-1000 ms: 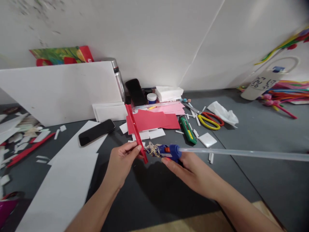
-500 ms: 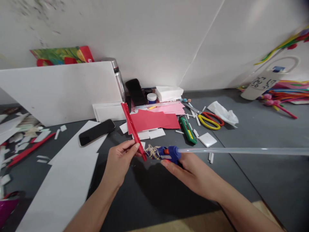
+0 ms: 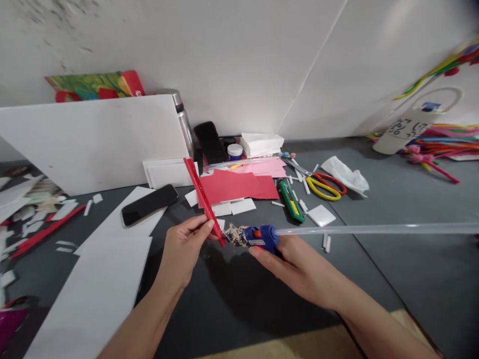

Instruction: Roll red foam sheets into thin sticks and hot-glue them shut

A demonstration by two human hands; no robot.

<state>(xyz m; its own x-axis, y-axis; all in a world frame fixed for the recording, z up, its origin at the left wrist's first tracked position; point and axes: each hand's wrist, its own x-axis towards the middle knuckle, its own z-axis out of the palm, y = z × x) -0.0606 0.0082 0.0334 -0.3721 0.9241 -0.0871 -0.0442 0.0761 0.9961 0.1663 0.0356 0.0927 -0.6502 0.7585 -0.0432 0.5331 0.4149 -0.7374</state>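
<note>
— What takes up most of the view?

— The dark grey worktop (image 3: 392, 199), with a big white foam board (image 3: 93, 142) standing at the back left against the wall. In front of it, long white sheets (image 3: 101, 279) lie flat, and a black phone (image 3: 149, 204) rests on their upper end.

— And in the middle?

— A stack of red paper (image 3: 239, 187) on top of pink sheets (image 3: 262, 167), with small white offcuts (image 3: 243, 206) poking out underneath. Just to the right lies a green utility knife (image 3: 291, 200), then scissors with yellow and red handles (image 3: 325, 187), and a crumpled tissue (image 3: 346, 174) beyond them.

— What are the hands doing?

— The left hand (image 3: 183, 249) is closed on the lower part of a narrow red strip (image 3: 204, 199), thumb and fingers pinching it; the strip rises tilted up and to the left, above the worktop. The right hand (image 3: 295, 264) is wrapped around a blue glue gun (image 3: 258, 237), with a long clear glue stick (image 3: 374, 229) running out of its back toward the right edge.

— How do the two meet?

— The gun's nozzle end, crusted with old glue, points left and sits right at the strip's bottom end, near the left thumb. Whether it actually touches I cannot tell.

— Anything smaller?

— A small white-lidded jar (image 3: 235, 151) at the back, beside a steel flask (image 3: 185, 124).
</note>
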